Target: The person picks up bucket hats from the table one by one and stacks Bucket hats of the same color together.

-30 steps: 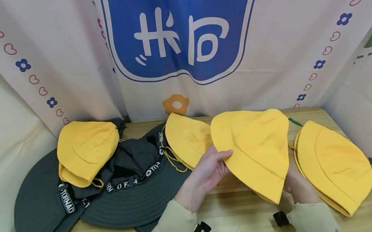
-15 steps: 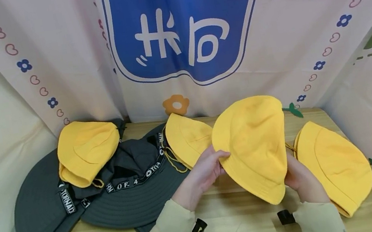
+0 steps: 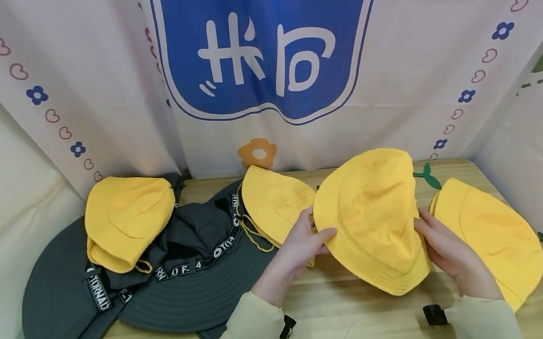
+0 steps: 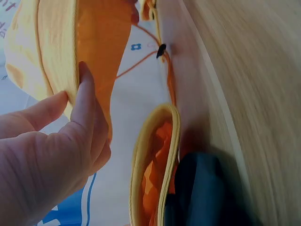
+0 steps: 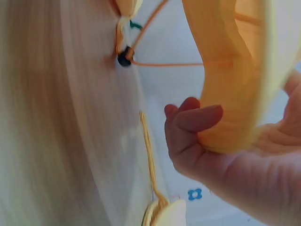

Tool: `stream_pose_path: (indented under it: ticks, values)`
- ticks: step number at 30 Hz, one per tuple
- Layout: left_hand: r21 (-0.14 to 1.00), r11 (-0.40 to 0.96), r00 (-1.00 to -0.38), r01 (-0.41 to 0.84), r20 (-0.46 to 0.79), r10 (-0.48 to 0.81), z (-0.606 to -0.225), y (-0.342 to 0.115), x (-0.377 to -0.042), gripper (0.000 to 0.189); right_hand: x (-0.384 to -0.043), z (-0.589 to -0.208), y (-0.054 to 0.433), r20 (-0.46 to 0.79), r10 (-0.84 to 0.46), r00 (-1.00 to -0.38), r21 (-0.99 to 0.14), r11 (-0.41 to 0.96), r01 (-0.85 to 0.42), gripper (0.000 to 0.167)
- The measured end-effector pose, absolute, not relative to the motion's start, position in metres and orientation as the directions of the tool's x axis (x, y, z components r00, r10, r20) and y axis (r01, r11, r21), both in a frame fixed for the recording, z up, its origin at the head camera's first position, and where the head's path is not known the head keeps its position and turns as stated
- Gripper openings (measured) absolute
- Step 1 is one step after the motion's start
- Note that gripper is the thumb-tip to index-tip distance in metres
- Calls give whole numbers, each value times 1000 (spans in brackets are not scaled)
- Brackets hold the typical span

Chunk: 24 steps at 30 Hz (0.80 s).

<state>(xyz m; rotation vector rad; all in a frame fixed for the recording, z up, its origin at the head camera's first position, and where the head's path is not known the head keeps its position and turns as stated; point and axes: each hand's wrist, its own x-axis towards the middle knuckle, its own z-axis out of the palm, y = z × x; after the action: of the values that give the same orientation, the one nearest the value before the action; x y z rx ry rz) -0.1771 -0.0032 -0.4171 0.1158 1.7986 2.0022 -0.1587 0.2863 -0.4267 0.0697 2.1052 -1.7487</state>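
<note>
A yellow bucket hat (image 3: pixel 367 219) is held up above the table between both hands, crown facing away and brim toward me. My left hand (image 3: pixel 301 246) pinches the left side of its brim; the left wrist view shows thumb and fingers on either side of the brim edge. On the right side, my right hand (image 3: pixel 450 251) holds the brim, and in the right wrist view its fingers (image 5: pixel 200 117) curl around the edge. The hat's chin cord with a black toggle (image 5: pixel 125 57) hangs below. A green sprout trim (image 3: pixel 428 176) shows beside the crown.
Another yellow hat (image 3: pixel 276 201) lies left of the held one, and folded yellow hats (image 3: pixel 496 240) lie to the right. Dark wide-brimmed hats (image 3: pixel 200 293) cover the left, with a yellow hat (image 3: pixel 130 218) on top. A printed curtain (image 3: pixel 401 113) backs the wooden table (image 3: pixel 360 327).
The held hat has turned slightly and lowered a little since half a second ago. My right hand has shifted right and up along the brim, while my left hand stays nearly in place.
</note>
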Motion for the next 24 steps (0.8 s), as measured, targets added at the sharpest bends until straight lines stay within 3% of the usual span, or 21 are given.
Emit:
stream_pose_path:
  ticks: [9, 16, 24]
  values:
    - [975, 159, -900, -155, -206, 385, -421, -5, -174, 82, -158, -436, 298, -324, -168, -931, -872, 435, 225, 73]
    - [844, 515, -889, 146, -116, 442, -423, -4, -171, 63, -155, -433, 308, -326, -69, -943, -736, 645, 207, 66]
    - [789, 574, -849, 220, -134, 511, -423, 0, -166, 54, -155, -432, 313, -303, -108, -947, -663, 737, 128, 66]
